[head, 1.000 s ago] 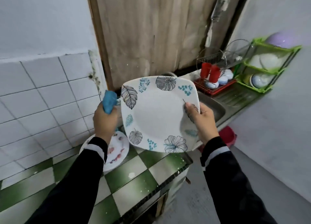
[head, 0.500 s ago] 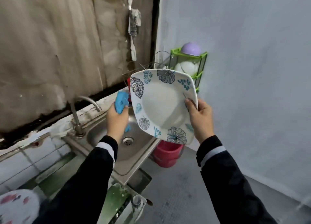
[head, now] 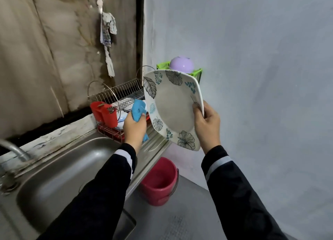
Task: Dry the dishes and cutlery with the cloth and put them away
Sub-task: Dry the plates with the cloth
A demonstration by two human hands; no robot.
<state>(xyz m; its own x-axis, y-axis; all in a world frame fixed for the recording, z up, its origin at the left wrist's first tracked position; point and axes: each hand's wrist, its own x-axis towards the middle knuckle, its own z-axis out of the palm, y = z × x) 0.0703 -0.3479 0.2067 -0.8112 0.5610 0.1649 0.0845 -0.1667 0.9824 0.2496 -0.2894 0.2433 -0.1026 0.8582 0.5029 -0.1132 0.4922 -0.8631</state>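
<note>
- At the far left, a metal tap (head: 16, 150) sticks out over the steel sink (head: 59, 167).
- Behind the sink, a red cup (head: 104, 113) sits at the left end of a wire rack (head: 126, 92). Some pale dishes lie in the rack, but they are mostly hidden.
- Your left grip (head: 134, 127) is up in front of the rack. Its fingers are curled tight round the blue cloth (head: 138, 110). The cloth is bunched up, with one end poking out above your fist and a small bit below it.
- The cloth is just beside the left edge of the plate (head: 173, 110). You cannot tell if the two touch.
- Down on the floor, below the plate, stands a red bucket (head: 158, 180).
- The plate is white, with leaf and flower pictures round its rim. It is up in the air and tipped on its edge. Its face is turned to you and to the cloth.
- Behind the top of the plate, a purple bowl (head: 181, 64) sits upside down on a green shelf (head: 197, 73).
- Your right grip (head: 207, 126) pinches the plate's right edge. The thumb lies on the front and the fingers curl round the back. This grip alone holds the plate up.
</note>
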